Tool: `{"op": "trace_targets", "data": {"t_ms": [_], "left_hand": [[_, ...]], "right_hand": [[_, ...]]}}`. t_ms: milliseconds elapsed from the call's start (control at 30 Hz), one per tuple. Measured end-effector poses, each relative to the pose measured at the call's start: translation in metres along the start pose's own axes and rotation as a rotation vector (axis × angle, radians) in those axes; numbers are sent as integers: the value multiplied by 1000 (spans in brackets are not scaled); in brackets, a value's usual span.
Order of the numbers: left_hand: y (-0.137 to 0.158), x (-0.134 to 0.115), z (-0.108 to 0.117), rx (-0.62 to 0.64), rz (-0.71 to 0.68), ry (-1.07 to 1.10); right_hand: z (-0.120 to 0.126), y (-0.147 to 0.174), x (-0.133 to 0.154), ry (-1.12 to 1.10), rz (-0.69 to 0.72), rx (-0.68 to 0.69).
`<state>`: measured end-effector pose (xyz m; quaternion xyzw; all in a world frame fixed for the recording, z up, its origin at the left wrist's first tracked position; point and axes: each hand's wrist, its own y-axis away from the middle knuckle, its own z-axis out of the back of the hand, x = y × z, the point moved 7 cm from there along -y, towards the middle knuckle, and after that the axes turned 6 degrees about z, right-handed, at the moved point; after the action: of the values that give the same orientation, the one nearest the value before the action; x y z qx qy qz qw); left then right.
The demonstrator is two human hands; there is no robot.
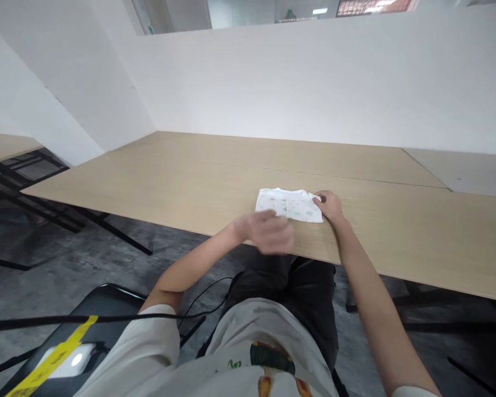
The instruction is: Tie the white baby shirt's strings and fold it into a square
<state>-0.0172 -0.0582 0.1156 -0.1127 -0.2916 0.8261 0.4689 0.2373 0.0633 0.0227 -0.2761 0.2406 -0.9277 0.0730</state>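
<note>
A person in a pale printed T-shirt (231, 353) is working at a wood-toned counter (182, 187), where a folded white patterned cloth (300, 205) is lying flat just inside the near edge. The right hand (329, 205) is pinching the cloth's far right corner between thumb and fingers. The left hand (270, 231) is blurring over the cloth's near left edge, partly covering it; whether its fingers are pressing together or spreading, or touching the fabric, one cannot tell. The counter's surface is stretching broadly to the left and right of the cloth, giving both arms sideways room, while a thin seam (293, 172) is running beyond it and a white wall (293, 82) is bounding the far edge. The person's body is closing off the near side. At lower left, a black chair (107, 303) is standing beneath a dark cable (45, 321) and yellow tape (52, 361).
</note>
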Motion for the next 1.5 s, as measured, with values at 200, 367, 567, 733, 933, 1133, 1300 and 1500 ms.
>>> {"op": "trace_targets", "data": {"t_ms": [200,367,567,733,933,1133,1300,1500], "left_hand": [[-15,109,-78,118,488,62],[-8,143,-119,319,598,306],[-44,142,-24,-44,525,566],[-88,114,101,-307,313,439],[-103,130,71,-199,375,501],[-43,155,-84,271,626,586],[-3,164,-117,530,675,503],[32,190,-96,674,711,495]], "right_hand": [[3,-3,2,-441,-89,-161],[29,-4,31,-686,-98,-256],[146,-1,95,-522,92,-439],[252,11,156,-50,325,-629],[229,-31,112,84,63,-289],[91,-32,14,205,-102,286],[63,-8,-35,185,-131,415],[87,5,-90,185,-206,585]]}}
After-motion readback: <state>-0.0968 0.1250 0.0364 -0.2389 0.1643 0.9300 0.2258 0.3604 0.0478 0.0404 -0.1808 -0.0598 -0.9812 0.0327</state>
